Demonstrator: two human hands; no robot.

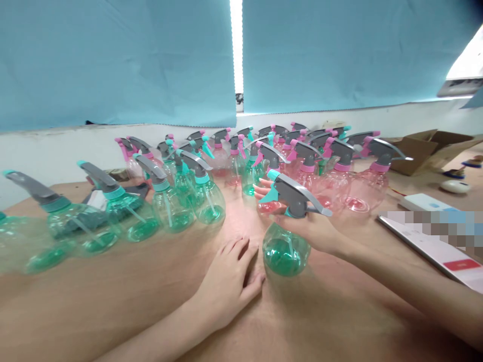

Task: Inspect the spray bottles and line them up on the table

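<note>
My right hand (307, 223) is wrapped round the neck of a green spray bottle (284, 251) with a grey trigger head and teal nozzle, which stands on the wooden table (151, 296) in front of me. My left hand (228, 284) lies flat on the table just left of that bottle, fingers stretched out and holding nothing. Behind stand several green spray bottles (181, 201) on the left and several pink spray bottles (339, 176) on the right.
An open cardboard box (426, 148) sits at the far right. A white flat device (426, 202) and a white sheet with a red mark (441, 251) lie to the right. Blue curtains (113, 55) hang over the wall behind.
</note>
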